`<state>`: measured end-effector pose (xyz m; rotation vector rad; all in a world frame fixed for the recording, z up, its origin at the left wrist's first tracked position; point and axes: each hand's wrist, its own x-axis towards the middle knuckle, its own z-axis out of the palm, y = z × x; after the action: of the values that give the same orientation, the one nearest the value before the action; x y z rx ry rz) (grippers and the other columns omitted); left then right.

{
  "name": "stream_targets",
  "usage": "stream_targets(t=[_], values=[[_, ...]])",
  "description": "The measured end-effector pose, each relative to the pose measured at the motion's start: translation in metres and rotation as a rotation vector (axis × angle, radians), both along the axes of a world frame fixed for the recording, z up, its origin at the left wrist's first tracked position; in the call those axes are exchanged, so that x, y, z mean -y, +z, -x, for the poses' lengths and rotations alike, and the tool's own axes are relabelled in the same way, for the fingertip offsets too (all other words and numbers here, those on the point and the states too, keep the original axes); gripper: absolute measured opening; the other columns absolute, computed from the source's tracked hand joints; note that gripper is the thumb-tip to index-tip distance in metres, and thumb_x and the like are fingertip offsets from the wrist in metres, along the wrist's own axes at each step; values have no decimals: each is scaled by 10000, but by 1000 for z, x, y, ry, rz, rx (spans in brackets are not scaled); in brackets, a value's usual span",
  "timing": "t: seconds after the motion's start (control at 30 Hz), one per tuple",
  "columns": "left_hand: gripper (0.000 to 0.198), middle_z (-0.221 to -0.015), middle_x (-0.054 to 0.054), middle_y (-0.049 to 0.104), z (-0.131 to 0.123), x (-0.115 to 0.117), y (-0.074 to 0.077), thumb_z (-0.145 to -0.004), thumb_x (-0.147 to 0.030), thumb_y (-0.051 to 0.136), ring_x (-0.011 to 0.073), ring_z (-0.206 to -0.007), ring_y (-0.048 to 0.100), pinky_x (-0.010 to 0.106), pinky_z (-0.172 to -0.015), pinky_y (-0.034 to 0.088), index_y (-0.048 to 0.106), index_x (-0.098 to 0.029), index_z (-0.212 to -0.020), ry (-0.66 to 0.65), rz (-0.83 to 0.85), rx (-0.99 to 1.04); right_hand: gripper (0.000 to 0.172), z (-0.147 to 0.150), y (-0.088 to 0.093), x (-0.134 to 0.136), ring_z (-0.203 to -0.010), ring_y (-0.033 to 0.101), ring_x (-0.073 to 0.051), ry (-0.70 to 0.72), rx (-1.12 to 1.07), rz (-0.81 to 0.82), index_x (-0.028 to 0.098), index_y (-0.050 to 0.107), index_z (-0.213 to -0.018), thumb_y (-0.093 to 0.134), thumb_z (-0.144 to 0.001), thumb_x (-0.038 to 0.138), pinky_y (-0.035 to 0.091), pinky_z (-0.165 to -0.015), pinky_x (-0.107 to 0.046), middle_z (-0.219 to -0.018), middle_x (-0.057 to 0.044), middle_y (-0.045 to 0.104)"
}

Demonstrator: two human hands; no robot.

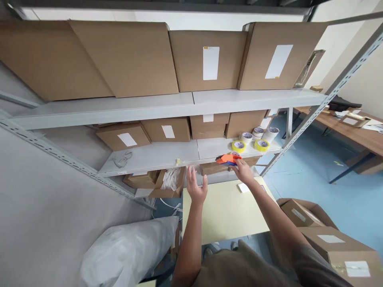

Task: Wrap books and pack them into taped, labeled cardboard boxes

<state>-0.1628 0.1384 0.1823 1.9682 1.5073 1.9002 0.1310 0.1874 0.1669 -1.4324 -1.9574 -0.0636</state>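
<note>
My right hand [243,170] reaches to the front edge of the middle shelf [167,157] and grips an orange and blue tape dispenser [228,159] lying there. My left hand [196,185] is raised just below that shelf edge, fingers spread, holding nothing. Both arms stretch over a pale yellow table top [224,211]. Yellow tape rolls [238,146] and white tape rolls [257,132] sit on the shelf just behind the dispenser.
Large cardboard boxes [125,56] fill the top shelf, smaller ones [167,129] the middle shelf. An open box with white items [170,181] sits lower. A white sack [125,251] lies lower left, stacked boxes [332,239] lower right, a wooden desk [353,127] far right.
</note>
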Motion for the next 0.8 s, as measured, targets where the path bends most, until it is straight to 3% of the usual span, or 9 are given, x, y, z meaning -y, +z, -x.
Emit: stream_targets(t=[0.17, 0.33, 0.43, 0.53, 0.67, 0.8], values=[[547, -1425, 203, 652, 9, -6, -4, -1064, -479, 555, 269, -1149, 716, 412, -898, 639, 541, -208, -1539, 39, 132, 51, 233, -15, -7, -50, -1021, 669, -341, 75, -13, 15, 201, 667, -1125, 557, -1057, 395, 564, -917, -465, -1067, -164, 725], [558, -1425, 170, 649, -1, -10, -8, -1044, -520, 570, 272, -1197, 694, 406, -900, 638, 553, -245, -1529, 35, 307, 55, 259, -21, -15, -103, -1112, 663, -350, 141, 39, 149, 188, 705, -1216, 631, -1003, 313, 514, -1022, -499, -1152, -171, 749], [582, -1446, 167, 640, -11, -10, -8, -1022, -516, 605, 287, -1234, 681, 417, -926, 633, 551, -257, -1541, 41, 375, 67, 355, -17, -19, -133, -1206, 640, -370, 111, 83, 275, 173, 698, -1304, 685, -969, 290, 461, -1094, -503, -1272, -201, 738], [580, -1468, 160, 637, -20, -6, -6, -1007, -501, 629, 305, -1261, 672, 430, -933, 634, 564, -276, -1538, 48, 420, 83, 345, -10, -25, -159, -1262, 615, -364, 69, 128, 375, 160, 711, -1288, 705, -957, 256, 416, -1133, -474, -1312, -215, 728], [569, -1480, 157, 635, -27, 3, -9, -995, -498, 652, 316, -1261, 679, 440, -945, 633, 585, -292, -1520, 79, 464, 92, 333, -2, -34, -180, -1270, 594, -356, 66, 160, 351, 144, 697, -1285, 653, -984, 280, 357, -1173, -521, -1249, -214, 751], [549, -1505, 154, 613, -31, 14, -14, -1006, -497, 630, 323, -1317, 653, 453, -979, 622, 587, -301, -1517, 149, 495, 77, 403, -5, -32, -177, -1331, 543, -405, 64, 129, 324, 142, 677, -1331, 648, -973, 324, 328, -1182, -592, -1329, -250, 712]])
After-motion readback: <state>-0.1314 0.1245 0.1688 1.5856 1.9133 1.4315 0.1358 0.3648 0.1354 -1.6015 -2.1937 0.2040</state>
